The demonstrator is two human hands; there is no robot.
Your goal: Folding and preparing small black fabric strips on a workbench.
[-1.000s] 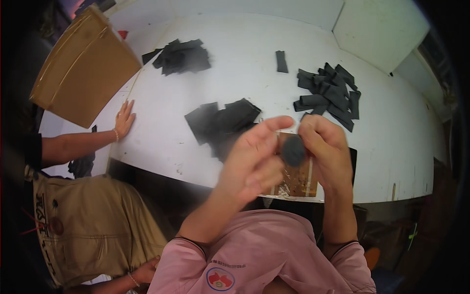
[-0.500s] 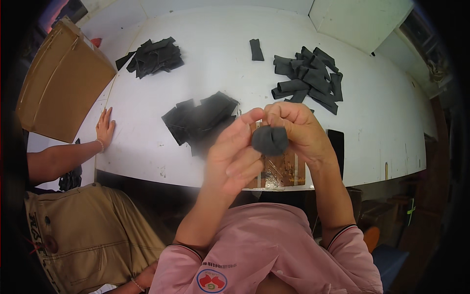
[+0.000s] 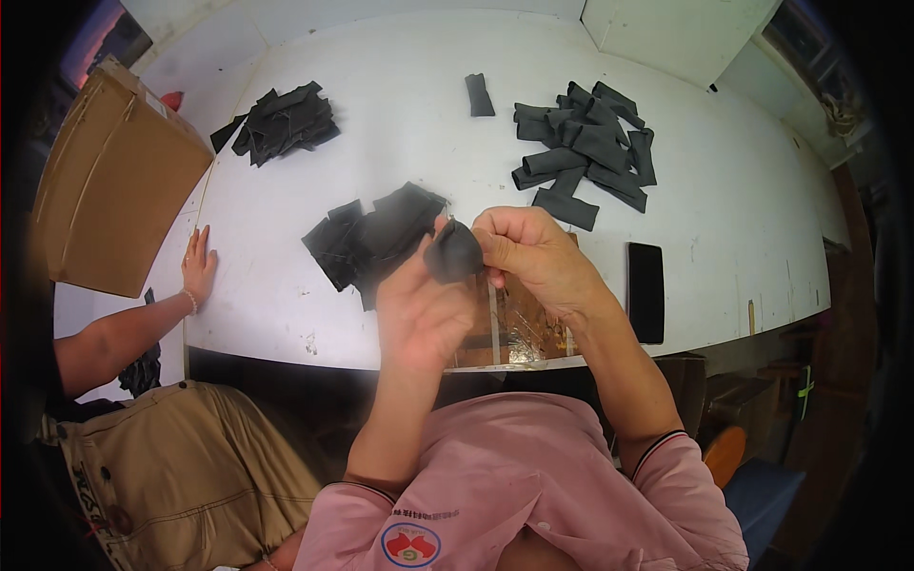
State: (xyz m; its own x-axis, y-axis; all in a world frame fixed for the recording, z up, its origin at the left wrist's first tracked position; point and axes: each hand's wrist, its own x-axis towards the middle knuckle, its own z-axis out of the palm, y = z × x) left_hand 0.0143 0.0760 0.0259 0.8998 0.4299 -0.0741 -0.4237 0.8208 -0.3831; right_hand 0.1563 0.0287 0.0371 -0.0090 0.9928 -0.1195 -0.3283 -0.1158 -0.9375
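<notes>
Black cloth [image 3: 455, 254] is pinched in right grip [image 3: 541, 255], left grip [image 3: 422, 312] unclear, inside table edge [image 3: 286, 355].

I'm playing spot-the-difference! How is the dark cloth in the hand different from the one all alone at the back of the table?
The held cloth looks rounded, while the lone cloth is a narrow strip. The held cloth is up in the person's right hand, pinched at one side; the lone cloth lies on the white table, untouched. Both are dark.
</notes>
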